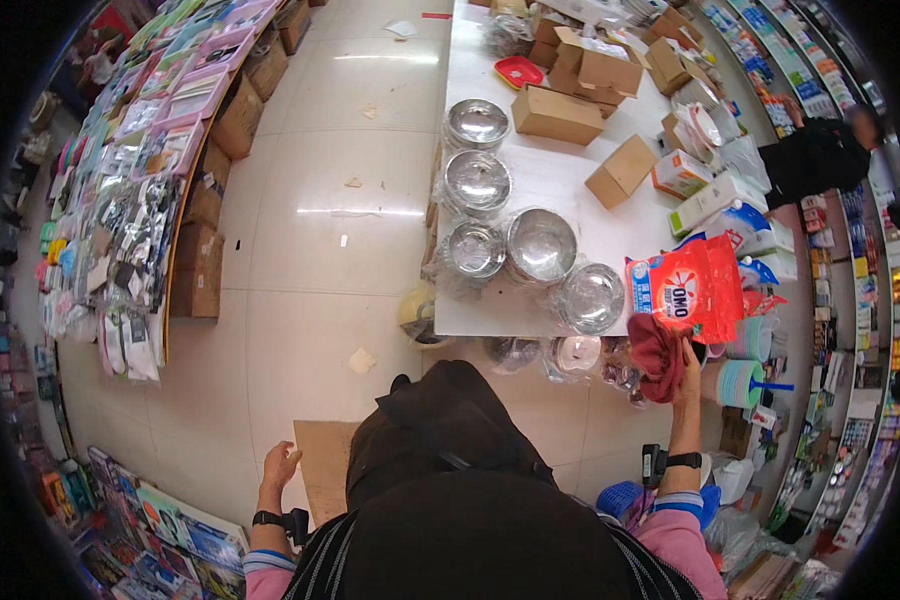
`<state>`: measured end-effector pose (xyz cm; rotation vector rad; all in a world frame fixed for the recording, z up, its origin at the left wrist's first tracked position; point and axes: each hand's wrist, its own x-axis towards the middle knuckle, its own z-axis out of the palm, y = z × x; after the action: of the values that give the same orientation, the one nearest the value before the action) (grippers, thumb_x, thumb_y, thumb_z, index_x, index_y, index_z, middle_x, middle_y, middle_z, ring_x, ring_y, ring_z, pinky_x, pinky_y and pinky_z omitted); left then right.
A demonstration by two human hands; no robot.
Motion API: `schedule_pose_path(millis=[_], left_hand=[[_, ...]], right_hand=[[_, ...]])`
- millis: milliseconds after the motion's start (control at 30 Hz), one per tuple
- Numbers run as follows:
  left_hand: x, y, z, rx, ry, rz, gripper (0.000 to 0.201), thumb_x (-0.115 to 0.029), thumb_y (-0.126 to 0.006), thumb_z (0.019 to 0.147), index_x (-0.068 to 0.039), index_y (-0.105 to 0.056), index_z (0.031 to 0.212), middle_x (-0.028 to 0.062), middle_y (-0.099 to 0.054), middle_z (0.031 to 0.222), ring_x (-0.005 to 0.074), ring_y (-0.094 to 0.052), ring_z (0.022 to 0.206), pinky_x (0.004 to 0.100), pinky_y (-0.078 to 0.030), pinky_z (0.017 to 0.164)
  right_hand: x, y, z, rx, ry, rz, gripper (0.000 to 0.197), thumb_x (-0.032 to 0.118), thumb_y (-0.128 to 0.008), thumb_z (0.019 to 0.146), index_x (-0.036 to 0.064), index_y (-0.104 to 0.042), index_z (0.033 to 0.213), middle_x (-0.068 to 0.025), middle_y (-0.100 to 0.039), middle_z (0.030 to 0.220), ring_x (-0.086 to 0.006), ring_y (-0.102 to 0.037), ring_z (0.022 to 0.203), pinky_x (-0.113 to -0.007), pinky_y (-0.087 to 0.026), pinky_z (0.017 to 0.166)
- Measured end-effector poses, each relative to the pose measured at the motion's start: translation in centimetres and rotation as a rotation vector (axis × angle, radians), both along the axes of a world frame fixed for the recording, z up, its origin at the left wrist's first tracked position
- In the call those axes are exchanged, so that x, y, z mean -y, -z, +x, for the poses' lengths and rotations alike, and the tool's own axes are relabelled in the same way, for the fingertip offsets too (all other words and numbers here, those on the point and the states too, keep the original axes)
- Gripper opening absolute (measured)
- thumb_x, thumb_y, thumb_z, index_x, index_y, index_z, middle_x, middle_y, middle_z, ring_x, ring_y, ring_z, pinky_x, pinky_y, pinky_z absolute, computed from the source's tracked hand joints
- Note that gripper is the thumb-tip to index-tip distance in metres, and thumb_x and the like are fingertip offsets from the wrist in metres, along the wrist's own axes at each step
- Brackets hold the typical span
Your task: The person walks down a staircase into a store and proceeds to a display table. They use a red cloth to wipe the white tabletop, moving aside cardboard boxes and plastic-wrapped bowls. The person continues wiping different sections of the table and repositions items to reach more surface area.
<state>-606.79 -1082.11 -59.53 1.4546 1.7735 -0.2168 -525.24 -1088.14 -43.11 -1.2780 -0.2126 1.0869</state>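
A dark red cloth (658, 360) hangs bunched at the table's near right corner, and my right hand (689, 372) is closed on its right side. Right beyond the cloth lies a bright red bag of washing powder (685, 285); the cloth overlaps its lower edge. My left hand (281, 464) hangs low at my left side, away from the table, its fingers loosely bent and apart with nothing in them. A flat piece of cardboard (322, 462) lies on the floor beside it. Several plastic-wrapped metal basins (542, 243) stand on the white table (580, 215) left of the bag.
Cardboard boxes (558, 113) and a red tray (519, 71) crowd the table's far part. Stacked plastic tubs (738, 384) stand by its right corner. Shelves of goods line the right, where a person in black (820, 155) stands. A goods display (135, 200) runs along the left aisle.
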Motion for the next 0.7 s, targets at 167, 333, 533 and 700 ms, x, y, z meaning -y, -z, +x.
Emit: schedule_pose_path(millis=[167, 333, 533, 700], left_hand=[[-1.8, 0.8, 1.0, 0.106, -0.057, 0.087, 0.044, -0.032, -0.064, 0.084, 0.0, -0.062, 0.114, 0.0198, -0.067, 0.094, 0.0315, -0.065, 0.087, 0.0396, -0.051, 0.078], [-3.7, -2.2, 2.6, 0.206, -0.083, 0.056, 0.044, -0.029, -0.063, 0.085, 0.001, -0.061, 0.116, 0.0172, -0.067, 0.09, 0.0259, -0.064, 0.083, 0.0356, -0.051, 0.076], [-9.3, -3.7, 1.8, 0.138, -0.042, 0.03, 0.043, -0.029, -0.064, 0.086, -0.001, -0.06, 0.119, 0.0156, -0.067, 0.099, 0.0239, -0.064, 0.091, 0.0336, -0.05, 0.082], [-19.7, -2.7, 2.1, 0.286, 0.058, 0.055, 0.044, -0.029, -0.064, 0.085, -0.001, -0.06, 0.119, 0.019, -0.066, 0.103, 0.0287, -0.065, 0.092, 0.0374, -0.051, 0.082]], right_hand=[[-7.6, -3.3, -8.9, 0.072, -0.359, -0.191, 0.044, 0.029, -0.051, 0.098, 0.0037, -0.048, 0.134, -0.0104, -0.06, 0.124, -0.023, -0.061, 0.109, -0.037, -0.05, 0.093], [-13.6, -0.7, -16.0, -0.054, -0.518, 0.061, 0.046, 0.028, -0.047, 0.099, 0.0005, -0.045, 0.136, -0.0152, -0.057, 0.127, -0.0269, -0.059, 0.112, -0.04, -0.049, 0.094], [-20.0, 0.1, -22.1, -0.111, -0.691, -0.074, 0.038, 0.024, -0.045, 0.099, 0.0053, -0.053, 0.132, -0.0079, -0.061, 0.12, -0.0185, -0.062, 0.102, -0.032, -0.051, 0.088], [-26.7, 1.7, -29.1, -0.123, -0.784, -0.077, 0.035, 0.021, -0.058, 0.09, 0.0017, -0.058, 0.12, -0.0087, -0.064, 0.112, -0.0173, -0.06, 0.103, -0.033, -0.048, 0.092]])
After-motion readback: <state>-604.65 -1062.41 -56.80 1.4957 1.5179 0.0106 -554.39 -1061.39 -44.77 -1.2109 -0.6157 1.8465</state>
